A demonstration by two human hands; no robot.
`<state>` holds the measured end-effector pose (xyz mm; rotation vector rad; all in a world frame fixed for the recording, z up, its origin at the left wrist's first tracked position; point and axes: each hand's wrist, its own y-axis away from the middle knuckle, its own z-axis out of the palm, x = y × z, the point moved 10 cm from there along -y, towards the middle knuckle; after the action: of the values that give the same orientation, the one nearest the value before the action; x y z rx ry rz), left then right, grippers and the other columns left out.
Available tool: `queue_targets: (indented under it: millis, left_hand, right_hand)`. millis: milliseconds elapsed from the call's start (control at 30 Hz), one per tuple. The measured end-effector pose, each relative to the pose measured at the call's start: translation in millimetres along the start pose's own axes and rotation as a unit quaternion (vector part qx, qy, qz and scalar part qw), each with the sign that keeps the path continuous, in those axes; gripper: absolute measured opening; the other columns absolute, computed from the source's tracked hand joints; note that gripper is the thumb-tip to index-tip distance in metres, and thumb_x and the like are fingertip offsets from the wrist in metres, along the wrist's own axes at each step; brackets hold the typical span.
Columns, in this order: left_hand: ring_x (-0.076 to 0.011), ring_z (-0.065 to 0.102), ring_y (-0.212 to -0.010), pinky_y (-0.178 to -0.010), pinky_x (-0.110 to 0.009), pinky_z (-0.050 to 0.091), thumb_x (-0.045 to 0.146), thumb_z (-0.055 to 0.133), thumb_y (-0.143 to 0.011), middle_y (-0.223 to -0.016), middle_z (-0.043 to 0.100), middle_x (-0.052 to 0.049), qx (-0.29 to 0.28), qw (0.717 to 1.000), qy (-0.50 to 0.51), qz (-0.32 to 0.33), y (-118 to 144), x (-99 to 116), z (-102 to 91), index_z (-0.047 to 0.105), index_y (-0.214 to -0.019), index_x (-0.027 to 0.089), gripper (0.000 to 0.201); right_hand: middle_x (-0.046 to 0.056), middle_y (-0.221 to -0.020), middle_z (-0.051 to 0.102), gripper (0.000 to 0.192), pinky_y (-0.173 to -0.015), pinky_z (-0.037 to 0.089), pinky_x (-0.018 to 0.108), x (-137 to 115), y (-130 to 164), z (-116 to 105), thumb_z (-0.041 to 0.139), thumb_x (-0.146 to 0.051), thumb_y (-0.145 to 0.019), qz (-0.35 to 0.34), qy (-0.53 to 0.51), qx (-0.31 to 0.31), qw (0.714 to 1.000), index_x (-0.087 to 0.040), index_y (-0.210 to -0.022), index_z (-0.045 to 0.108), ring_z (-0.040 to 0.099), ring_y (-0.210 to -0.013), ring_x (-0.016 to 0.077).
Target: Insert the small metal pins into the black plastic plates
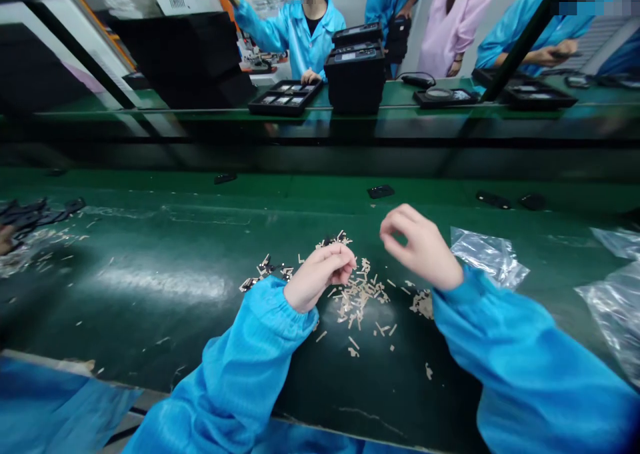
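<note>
Two blue-sleeved hands hover over a green worktop (150, 287) at frame centre: left hand (320, 277) curled, pinching something tiny above scattered tan slivers (360, 297); right hand (420, 247) raised, fingertips pinched, contents unclear.

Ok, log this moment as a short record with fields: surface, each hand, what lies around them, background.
surface: green belt, dark and glossy
left hand: curled over the pile, fingertips pinched together; anything held is too small to tell
right hand: raised above the pile, fingers bent, holding nothing visible
pile: small tan strips scattered between the hands, a few small black parts at its left edge
nearby: clear plastic bag right of the right hand
background: people in blue coats behind a bench with black trays
</note>
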<state>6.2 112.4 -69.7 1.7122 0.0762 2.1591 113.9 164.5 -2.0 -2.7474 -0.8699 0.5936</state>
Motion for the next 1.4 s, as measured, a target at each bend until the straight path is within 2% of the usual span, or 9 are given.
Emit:
queue_targets:
  millis: [133, 233, 500, 667, 833, 967, 1100, 1233, 1400]
  left_hand:
    - [-0.0053, 0.042, -0.050, -0.049, -0.019, 0.027, 0.030, 0.053, -0.071, -0.058, 0.046, 0.003, -0.001, 1.000, -0.005, 0.006, 0.9, 2.7, -1.5, 0.050, -0.068, 0.014, 0.017]
    - [-0.0055, 0.041, -0.050, -0.050, -0.019, 0.026, 0.032, 0.054, -0.072, -0.057, 0.047, 0.003, -0.003, 1.000, -0.017, 0.007, 2.6, 4.7, -3.6, 0.050, -0.068, 0.014, 0.019]
    - [-0.0052, 0.041, -0.050, -0.050, -0.020, 0.026, 0.033, 0.054, -0.071, -0.059, 0.046, 0.003, 0.001, 1.000, -0.021, 0.017, -1.0, 5.2, -11.9, 0.049, -0.068, 0.014, 0.020]
    - [-0.0070, 0.043, -0.053, -0.051, -0.020, 0.030, 0.031, 0.050, -0.075, -0.062, 0.047, 0.002, 0.012, 0.995, -0.089, 0.049, -10.6, 1.2, -19.1, 0.051, -0.076, 0.014, 0.016]
    - [-0.0096, 0.049, -0.068, -0.063, -0.024, 0.040, 0.027, 0.057, -0.073, -0.087, 0.048, -0.002, 0.138, 0.928, -0.291, 0.184, -8.4, 27.8, -39.5, 0.056, -0.105, 0.018, 0.033]
    - [-0.0089, 0.047, -0.060, -0.061, -0.024, 0.041, 0.020, 0.057, -0.072, -0.074, 0.051, 0.001, 0.075, 0.924, -0.335, 0.167, -9.7, 24.7, -25.2, 0.059, -0.091, 0.016, 0.019]
    - [-0.0065, 0.048, -0.054, -0.053, -0.020, 0.040, 0.018, 0.055, -0.072, -0.067, 0.050, 0.004, 0.008, 0.971, -0.216, 0.104, -10.1, 12.2, -14.8, 0.054, -0.090, 0.015, 0.018]
    - [-0.0057, 0.050, -0.047, -0.046, -0.017, 0.038, 0.023, 0.056, -0.073, -0.056, 0.051, 0.004, -0.070, 0.987, -0.140, 0.038, -7.6, -3.1, 2.1, 0.050, -0.075, 0.013, 0.012]
    - [-0.0085, 0.059, -0.052, -0.049, -0.018, 0.045, 0.027, 0.060, -0.071, -0.063, 0.056, 0.002, 0.006, 0.995, -0.037, 0.090, -1.7, 8.5, -3.3, 0.047, -0.081, 0.013, 0.021]
  right_hand:
    - [0.008, -0.094, 0.057, 0.019, -0.071, 0.047, 0.031, 90.2, -51.5, 23.7, 0.053, -0.013, -0.079, 0.074, 0.064, -0.055, 0.994, -0.014, -0.097, 0.054, 0.057, -0.081, 0.0171]
    - [0.008, -0.109, 0.056, 0.029, -0.080, 0.047, 0.038, 133.2, -81.0, 47.7, 0.054, -0.023, -0.084, 0.085, 0.097, -0.106, 0.986, -0.016, -0.112, 0.051, 0.056, -0.094, 0.0188]
    - [0.009, -0.117, 0.053, 0.033, -0.082, 0.048, 0.042, 163.3, -98.6, 74.5, 0.052, -0.030, -0.087, 0.098, 0.161, -0.164, 0.968, -0.016, -0.117, 0.050, 0.055, -0.100, 0.0207]
    - [0.008, -0.107, 0.057, 0.039, -0.078, 0.048, 0.039, 127.9, -91.7, 53.6, 0.055, -0.028, -0.084, 0.045, 0.158, -0.169, 0.972, -0.015, -0.121, 0.046, 0.057, -0.093, 0.0202]
    - [0.008, -0.117, 0.055, 0.072, -0.090, 0.038, 0.041, 11.2, -43.4, 37.3, 0.060, -0.013, -0.073, -0.133, 0.099, -0.175, 0.970, -0.022, -0.137, 0.028, 0.047, -0.108, 0.0250]
    - [0.011, -0.110, 0.057, 0.060, -0.086, 0.038, 0.042, -61.1, 7.5, 13.6, 0.047, -0.006, -0.077, -0.276, 0.070, -0.113, 0.952, -0.015, -0.135, 0.032, 0.047, -0.103, 0.0254]
    - [0.011, -0.109, 0.056, 0.052, -0.084, 0.040, 0.042, -67.3, 25.1, -4.6, 0.042, -0.007, -0.082, -0.259, 0.051, -0.047, 0.963, -0.015, -0.133, 0.033, 0.047, -0.103, 0.0243]
    - [0.012, -0.117, 0.052, 0.054, -0.091, 0.039, 0.044, -57.2, 28.5, -19.2, 0.046, -0.009, -0.082, -0.201, -0.021, 0.000, 0.979, -0.017, -0.133, 0.030, 0.044, -0.111, 0.0247]
    - [0.008, -0.100, 0.054, 0.024, -0.078, 0.047, 0.036, -35.1, 28.9, -43.0, 0.054, -0.018, -0.082, -0.072, -0.177, 0.132, 0.973, -0.020, -0.105, 0.049, 0.053, -0.095, 0.0213]
